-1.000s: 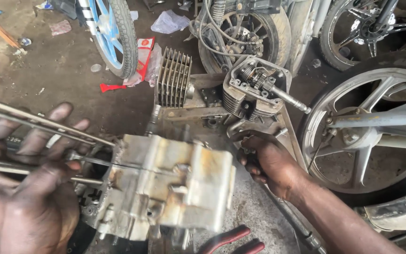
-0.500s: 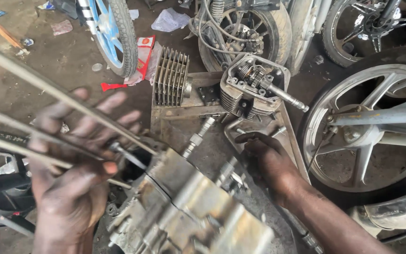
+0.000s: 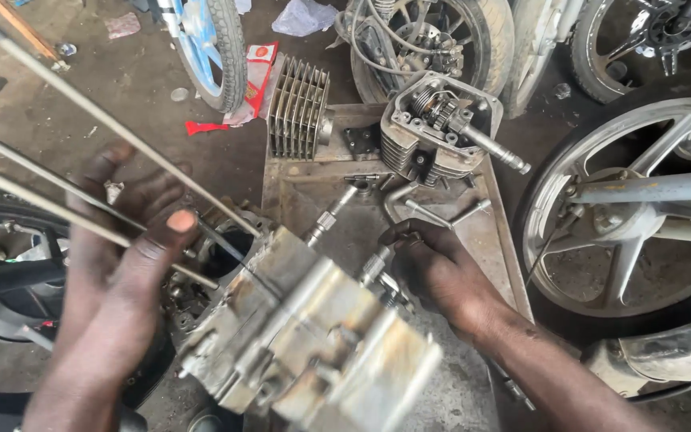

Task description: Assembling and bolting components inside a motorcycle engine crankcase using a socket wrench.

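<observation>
- Fingers of the left hand (image 3: 121, 264) curl around long thin metal rods (image 3: 97, 120) that run up and away to the upper left; the thumb presses on top of them, so the hand is closed on the rods.
- Rods lead down into a grey metal engine block (image 3: 313, 344), which lies tilted in the lower middle of the view, its far corner raised toward the hands.
- The right hand (image 3: 441, 276) rests at the block's upper right edge, fingers bent around a small threaded metal fitting (image 3: 377, 264); whether it truly grips the fitting or only touches it I cannot tell.
- The block sits over a stained flat metal tray (image 3: 473, 232), on which a bent tube and a few bolts lie just beyond the right hand.
- Further up the tray stands an engine head (image 3: 441, 128) with fins, a gear and a shaft sticking out to the right.
- Beside it to the left stands a finned cylinder (image 3: 297, 108), upright on the tray's far edge.
- A big alloy wheel (image 3: 641, 216) with its tyre fills the right side.
- A blue-rimmed wheel (image 3: 209, 48) stands at the top left, with a red and white wrapper (image 3: 253, 80) on the dirty floor just beside it.
</observation>
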